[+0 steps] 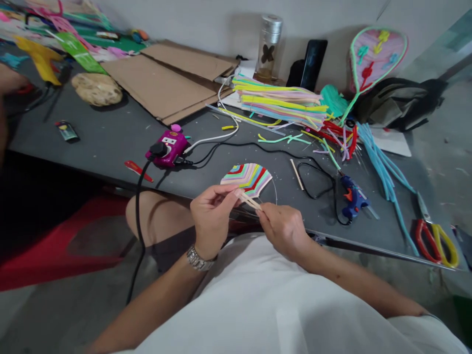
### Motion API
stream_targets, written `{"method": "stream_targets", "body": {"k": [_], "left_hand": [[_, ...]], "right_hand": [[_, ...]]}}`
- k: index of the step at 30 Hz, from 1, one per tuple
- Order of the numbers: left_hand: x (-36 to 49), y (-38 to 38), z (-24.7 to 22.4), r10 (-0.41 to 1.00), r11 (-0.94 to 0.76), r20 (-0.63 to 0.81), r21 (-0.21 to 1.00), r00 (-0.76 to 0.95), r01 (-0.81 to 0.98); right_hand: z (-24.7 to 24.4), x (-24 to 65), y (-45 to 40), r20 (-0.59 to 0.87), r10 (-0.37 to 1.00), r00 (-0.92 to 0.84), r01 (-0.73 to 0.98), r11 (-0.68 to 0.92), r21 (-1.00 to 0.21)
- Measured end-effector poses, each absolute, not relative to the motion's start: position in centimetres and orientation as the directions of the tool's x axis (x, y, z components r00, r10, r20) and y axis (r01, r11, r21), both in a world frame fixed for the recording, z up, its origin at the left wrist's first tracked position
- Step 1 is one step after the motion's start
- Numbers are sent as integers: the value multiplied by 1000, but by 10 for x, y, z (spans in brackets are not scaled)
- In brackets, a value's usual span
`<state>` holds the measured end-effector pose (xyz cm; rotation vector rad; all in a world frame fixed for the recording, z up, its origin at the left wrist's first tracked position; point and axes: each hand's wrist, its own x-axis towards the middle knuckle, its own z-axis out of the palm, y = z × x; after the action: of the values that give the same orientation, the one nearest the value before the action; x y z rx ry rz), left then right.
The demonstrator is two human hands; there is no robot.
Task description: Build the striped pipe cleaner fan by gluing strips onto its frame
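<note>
A pale, thin strip (250, 201) is stretched between my two hands over the table's front edge. My left hand (217, 206) pinches its upper left end between thumb and fingers, with a metal watch on the wrist. The other end is held by my right hand (282, 223), whose fingers are curled closed. Just beyond them lies a fan-shaped piece of striped, many-coloured pipe cleaners (249, 178); its near edge is partly behind my left fingers.
A purple power adapter (170, 147) with black cables sits left of centre. Toward the right are a blue glue gun (354, 196) and scissors (435, 241). Pipe cleaner bundles (280, 101), cardboard (162, 88) and a bottle (268, 49) stand farther back. Another person's arm shows at the left edge.
</note>
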<state>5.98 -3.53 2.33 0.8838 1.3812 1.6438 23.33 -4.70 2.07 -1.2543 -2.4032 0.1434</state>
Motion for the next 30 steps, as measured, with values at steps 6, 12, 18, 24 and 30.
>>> {"method": "stream_targets", "body": {"k": [6,12,18,24,30], "left_hand": [[52,-33,22,890,-95,18,984,-456,-148],[59,-35,23,903,-52,-44,976,-428,-211],[58,-34,22,909,-39,-57,975,-414,-220],[59,-32,25,906,-57,-52,969,-421,-241],[59,-32,27,901,-60,-56,966,-430,-251]], "right_hand": [[25,233,-47,366,800,-475,774,578,-258],[25,229,-42,437,726,-532,762,635,-128],[23,229,-41,467,697,-543,752,652,-99],[21,226,-40,489,675,-553,757,652,-45],[18,226,-40,487,679,-549,764,644,-37]]}}
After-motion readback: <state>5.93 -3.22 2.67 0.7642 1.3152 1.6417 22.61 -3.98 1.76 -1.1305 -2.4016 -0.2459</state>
